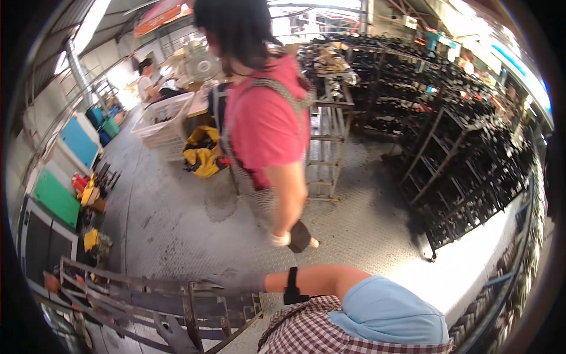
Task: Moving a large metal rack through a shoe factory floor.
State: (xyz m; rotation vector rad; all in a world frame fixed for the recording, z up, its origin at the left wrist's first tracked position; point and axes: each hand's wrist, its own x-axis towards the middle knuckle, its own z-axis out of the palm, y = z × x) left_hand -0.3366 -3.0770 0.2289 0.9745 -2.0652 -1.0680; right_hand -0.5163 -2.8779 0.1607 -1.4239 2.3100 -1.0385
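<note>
A metal rack [190, 312] with grey bars stretches across the lower left. My right arm, in a light blue sleeve with a black wrist strap, reaches left to it. In a grey glove, my right hand [236, 282] is closed over the rack's top bar near its upright. My left hand [177, 335], gloved in grey too, is low beside the upright. Its fingers are apart, and the lower part runs out of view. Long grey pieces lie along the rack, too blurred to name.
Ahead, a person in a pink top [265, 118] stands holding a dark flat piece [299, 237]. Racks of black parts [471, 171] fill the right. An empty-shelved metal rack [327, 141], a white basket [162, 127] and a yellow bag [203, 154] stand beyond; another person [146, 82] sits far left.
</note>
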